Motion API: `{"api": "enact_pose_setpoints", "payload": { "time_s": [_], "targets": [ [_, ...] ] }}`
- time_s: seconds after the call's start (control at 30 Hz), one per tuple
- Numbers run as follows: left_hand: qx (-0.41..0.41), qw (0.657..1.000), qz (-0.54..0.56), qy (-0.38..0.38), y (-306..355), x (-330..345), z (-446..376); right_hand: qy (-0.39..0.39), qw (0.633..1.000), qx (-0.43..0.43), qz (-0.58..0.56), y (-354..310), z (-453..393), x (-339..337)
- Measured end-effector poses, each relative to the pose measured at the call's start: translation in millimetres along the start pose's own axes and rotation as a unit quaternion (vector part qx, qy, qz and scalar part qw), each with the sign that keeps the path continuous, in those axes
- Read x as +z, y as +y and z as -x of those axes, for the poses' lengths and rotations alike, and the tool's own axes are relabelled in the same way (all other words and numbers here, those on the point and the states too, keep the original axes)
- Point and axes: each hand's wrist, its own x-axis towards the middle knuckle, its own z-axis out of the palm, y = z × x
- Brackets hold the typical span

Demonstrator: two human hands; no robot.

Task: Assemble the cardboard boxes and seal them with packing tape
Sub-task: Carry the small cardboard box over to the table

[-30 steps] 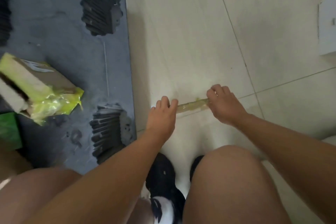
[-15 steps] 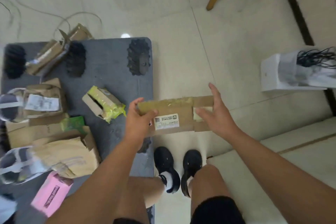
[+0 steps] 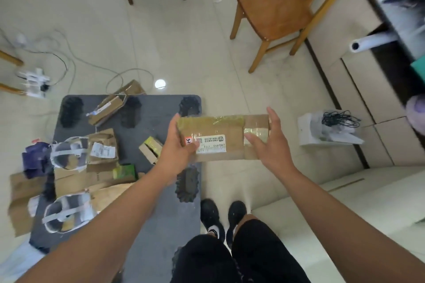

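I hold a flattened brown cardboard box (image 3: 220, 126) in the air in front of me, over the floor next to a dark grey mat (image 3: 161, 108). It carries yellowish packing tape along its top and a white shipping label low in the middle. My left hand (image 3: 177, 145) grips its left end, thumb on the front. My right hand (image 3: 269, 147) holds the right end, with the thumb lying across the front and a finger reaching up along the edge. A small box with yellow-green tape (image 3: 150, 147) lies on the mat.
More flattened cardboard (image 3: 76, 181) and taped parcels lie piled on the mat's left side. A wooden chair (image 3: 273, 9) stands at the back right. A white box with black cables (image 3: 326, 131) sits by the right-hand cabinet. A power strip and cords (image 3: 34, 80) lie at the far left.
I have risen from a crouch, where both hands were on the box down at the floor. The box has come up to waist height, its broad face toward me.
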Motion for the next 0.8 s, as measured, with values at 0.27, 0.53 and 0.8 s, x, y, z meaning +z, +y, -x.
{"api": "enact_pose_setpoints", "payload": {
  "time_s": [0.27,0.53,0.8],
  "targets": [
    [0.083,0.986,-0.048,0.134,37,14,20,-0.045,0.998,-0.021,0.023,-28,10,-22],
    [0.112,0.957,-0.257,0.070,78,80,-22,-0.038,0.998,-0.040,0.032,-22,-65,-83],
    [0.035,0.968,-0.216,0.120,136,170,-105,-0.073,0.995,-0.053,0.044,-9,-183,-166]
  ]
}}
